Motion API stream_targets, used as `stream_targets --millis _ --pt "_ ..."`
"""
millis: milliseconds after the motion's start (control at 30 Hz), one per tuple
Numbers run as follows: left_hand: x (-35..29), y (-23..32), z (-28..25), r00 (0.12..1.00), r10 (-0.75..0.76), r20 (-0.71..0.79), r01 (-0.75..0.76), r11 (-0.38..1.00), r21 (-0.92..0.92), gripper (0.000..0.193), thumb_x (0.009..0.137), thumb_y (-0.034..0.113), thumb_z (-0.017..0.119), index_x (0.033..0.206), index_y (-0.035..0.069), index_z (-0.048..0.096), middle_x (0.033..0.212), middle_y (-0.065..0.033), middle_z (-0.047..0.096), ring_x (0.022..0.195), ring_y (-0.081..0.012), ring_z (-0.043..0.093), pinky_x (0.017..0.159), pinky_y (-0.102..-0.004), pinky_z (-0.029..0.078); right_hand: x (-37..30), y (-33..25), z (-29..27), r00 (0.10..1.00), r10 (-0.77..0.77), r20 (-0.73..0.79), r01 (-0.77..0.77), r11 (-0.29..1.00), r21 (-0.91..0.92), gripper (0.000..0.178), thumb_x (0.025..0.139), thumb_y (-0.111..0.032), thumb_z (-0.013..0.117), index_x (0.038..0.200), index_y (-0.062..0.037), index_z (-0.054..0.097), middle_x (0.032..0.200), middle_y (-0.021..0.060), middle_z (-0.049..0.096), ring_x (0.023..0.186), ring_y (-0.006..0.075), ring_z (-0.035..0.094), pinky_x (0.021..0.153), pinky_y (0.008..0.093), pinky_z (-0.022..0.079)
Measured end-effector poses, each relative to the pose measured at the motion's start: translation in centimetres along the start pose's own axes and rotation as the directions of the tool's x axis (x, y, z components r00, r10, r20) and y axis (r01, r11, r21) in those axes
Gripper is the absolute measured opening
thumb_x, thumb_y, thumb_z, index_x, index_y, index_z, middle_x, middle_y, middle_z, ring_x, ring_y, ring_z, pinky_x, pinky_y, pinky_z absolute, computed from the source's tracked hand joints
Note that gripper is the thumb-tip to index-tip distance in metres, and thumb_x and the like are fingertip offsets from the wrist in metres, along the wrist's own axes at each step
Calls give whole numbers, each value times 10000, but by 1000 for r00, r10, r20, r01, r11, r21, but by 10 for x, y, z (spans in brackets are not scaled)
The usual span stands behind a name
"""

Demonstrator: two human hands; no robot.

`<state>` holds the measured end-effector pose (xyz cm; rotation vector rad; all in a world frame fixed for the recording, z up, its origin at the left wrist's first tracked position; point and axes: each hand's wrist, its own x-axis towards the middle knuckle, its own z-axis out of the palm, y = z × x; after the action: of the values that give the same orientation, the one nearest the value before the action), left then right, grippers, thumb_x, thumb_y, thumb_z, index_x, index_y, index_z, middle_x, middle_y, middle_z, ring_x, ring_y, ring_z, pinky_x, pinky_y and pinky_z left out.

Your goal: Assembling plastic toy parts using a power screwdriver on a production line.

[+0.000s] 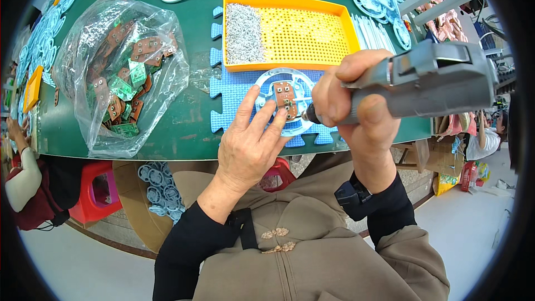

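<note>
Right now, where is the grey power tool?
In the head view, the grey power tool is right of centre, in the person's right hand, its dark tip close to the brown circuit board inside the light-blue ring.

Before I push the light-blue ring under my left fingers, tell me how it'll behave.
The light-blue ring is probably light, being a thin, open frame. It seems unlikely to tip, since it lies flat on the blue mat. The left hand, fingers over its rim, might resist a push.

Grn tbl (198, 134), pale flr (120, 259)
</note>
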<state>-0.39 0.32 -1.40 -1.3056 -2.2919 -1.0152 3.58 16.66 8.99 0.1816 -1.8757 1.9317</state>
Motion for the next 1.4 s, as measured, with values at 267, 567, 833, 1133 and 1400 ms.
stream_targets --millis 267,567,833,1133,1400 --pt "-1 4 0 1000 -6 1 6 1000 10 475 643 144 839 1079 12 704 1134 -133 642 1257 -416 528 883 -427 557 -3 13 -4 1000 -28 -4 28 1000 4 452 902 -411 725 1052 -42 513 642 44 512 534 159 494 463 291 387" --pt "3 0 -2 999 15 -39 -15 1000 -1 493 628 148 844 1074 6 692 1131 -142 642 1233 -427 555 905 -434 554 0 22 0 996 -70 51 72 996 -47 414 885 -361 760 977 -53 499 631 42 505 518 158 494 479 303 407" --pt "3 2 -1 999 -4 -36 3 1000 -31 474 695 176 822 1109 -4 675 1126 -165 635 1241 -432 542 934 -430 538 -2 20 4 993 -92 75 85 991 101 408 875 -346 777 932 -54 497 624 33 494 506 154 490 488 307 418" --pt "8 7 -10 1000 -24 -11 23 998 -63 437 740 189 815 1103 -2 666 1141 -167 626 1219 -437 551 926 -438 533 -6 19 -4 992 32 124 -49 989 137 232 827 -4 702 855 -31 474 755 61 561 720 156 579 779 344 490" --pt "7 7 -16 996 -14 87 17 1000 -25 475 738 205 803 1157 37 655 1213 -147 604 1241 -438 520 975 -501 490 14 -10 -28 996 27 89 -21 998 -66 312 725 59 714 1015 -19 630 832 69 649 714 144 616 654 284 498"
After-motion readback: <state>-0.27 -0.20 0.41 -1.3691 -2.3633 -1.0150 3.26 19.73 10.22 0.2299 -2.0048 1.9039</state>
